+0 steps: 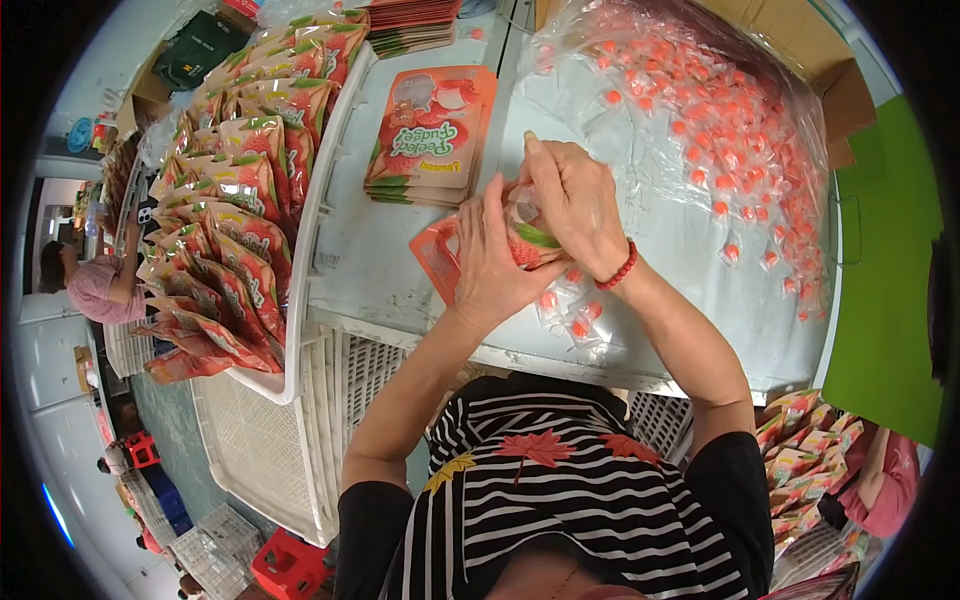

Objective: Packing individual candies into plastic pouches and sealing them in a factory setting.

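Observation:
A red and green candy pouch (pixel 533 240) is tilted up between my two hands over the table. My left hand (pixel 492 262) is closed round its left side, the fingers pointing away from me. Over the pouch's top arches my right hand (pixel 580 200), with a red bead bracelet at the wrist. Its fingers are bent down at the pouch and partly hidden, so what they hold does not show. A flat pouch (pixel 437 258) lies partly under my left hand. Several clear-wrapped red candies (pixel 583 322) lie loose by my right wrist.
A stack of flat pouches (pixel 428 135) lies beyond my left hand. Many wrapped candies (pixel 740 140) spread on clear plastic at the right, before a cardboard box (pixel 840 95). Filled pouches (pixel 235 200) stand in rows in a white crate (pixel 318 215) at the left. Other people work farther off.

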A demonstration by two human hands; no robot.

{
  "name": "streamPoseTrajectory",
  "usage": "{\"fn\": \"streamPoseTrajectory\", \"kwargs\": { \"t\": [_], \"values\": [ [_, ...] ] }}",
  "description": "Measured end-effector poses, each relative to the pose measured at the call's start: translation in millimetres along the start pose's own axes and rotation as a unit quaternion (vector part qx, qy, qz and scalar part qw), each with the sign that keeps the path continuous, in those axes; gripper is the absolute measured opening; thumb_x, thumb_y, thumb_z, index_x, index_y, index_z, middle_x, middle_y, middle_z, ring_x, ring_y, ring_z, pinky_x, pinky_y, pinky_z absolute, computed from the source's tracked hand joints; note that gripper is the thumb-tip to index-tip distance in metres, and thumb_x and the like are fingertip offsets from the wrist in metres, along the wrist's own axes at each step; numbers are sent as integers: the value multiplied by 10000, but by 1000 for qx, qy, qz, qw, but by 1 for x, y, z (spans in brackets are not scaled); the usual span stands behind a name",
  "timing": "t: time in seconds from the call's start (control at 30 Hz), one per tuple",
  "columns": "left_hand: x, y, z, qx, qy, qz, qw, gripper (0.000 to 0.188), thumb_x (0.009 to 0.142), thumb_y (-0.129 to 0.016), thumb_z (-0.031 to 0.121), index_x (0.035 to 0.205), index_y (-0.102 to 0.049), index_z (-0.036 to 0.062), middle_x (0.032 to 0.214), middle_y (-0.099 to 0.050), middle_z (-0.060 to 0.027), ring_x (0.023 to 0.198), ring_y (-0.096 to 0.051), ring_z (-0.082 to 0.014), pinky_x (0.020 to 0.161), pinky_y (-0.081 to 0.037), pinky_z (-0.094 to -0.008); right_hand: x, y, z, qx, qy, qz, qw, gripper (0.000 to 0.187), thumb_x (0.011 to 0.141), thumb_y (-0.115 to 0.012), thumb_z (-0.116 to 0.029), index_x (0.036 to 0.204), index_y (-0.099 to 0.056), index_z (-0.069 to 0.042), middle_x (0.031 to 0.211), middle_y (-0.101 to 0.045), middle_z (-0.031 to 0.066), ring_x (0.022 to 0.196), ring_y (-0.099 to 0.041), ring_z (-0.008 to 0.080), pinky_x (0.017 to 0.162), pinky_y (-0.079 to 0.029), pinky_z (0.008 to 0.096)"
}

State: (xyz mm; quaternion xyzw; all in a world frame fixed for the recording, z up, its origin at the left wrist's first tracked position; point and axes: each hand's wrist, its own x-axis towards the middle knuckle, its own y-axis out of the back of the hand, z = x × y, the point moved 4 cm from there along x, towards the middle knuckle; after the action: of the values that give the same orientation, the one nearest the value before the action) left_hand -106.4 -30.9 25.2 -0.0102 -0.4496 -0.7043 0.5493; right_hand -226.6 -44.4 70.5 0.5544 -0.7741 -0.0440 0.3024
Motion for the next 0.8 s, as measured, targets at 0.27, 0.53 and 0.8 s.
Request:
{"fn": "streamPoseTrajectory", "kwargs": {
  "t": [0.27, 0.53, 0.8],
  "values": [
    [1, -4, -11, -49, 18, -1, 999, 1086, 548, -870, 282, 1367, -230, -31, 1198, -441, -203, 1086, -441, -369, 921, -359, -488, -9, -2, 11, -15, -63, -17, 998, 321, 916, -525, -212, 705, -548, 28, 667, -549, 186, 635, -550, 375, 579, -443, 425],
    [1, -7, -14, -52, 16, -11, 998, 1046, 575, -839, 331, 1357, -244, -27, 1224, -413, -225, 1093, -414, -401, 940, -326, -511, -4, -13, -16, -28, 66, 21, 997, 294, 909, -548, -250, 782, -560, 15, 707, -564, 173, 690, -552, 357, 572, -452, 427],
    [11, -6, -9, -58, 16, -2, 998, 1022, 570, -844, 233, 1356, -244, -25, 1226, -437, -212, 1120, -425, -389, 953, -332, -483, 8, -6, -27, -37, -10, -61, 997, 256, 915, -521, -218, 887, -550, 34, 825, -623, 178, 780, -590, 348, 662, -476, 419]
  ]
}}
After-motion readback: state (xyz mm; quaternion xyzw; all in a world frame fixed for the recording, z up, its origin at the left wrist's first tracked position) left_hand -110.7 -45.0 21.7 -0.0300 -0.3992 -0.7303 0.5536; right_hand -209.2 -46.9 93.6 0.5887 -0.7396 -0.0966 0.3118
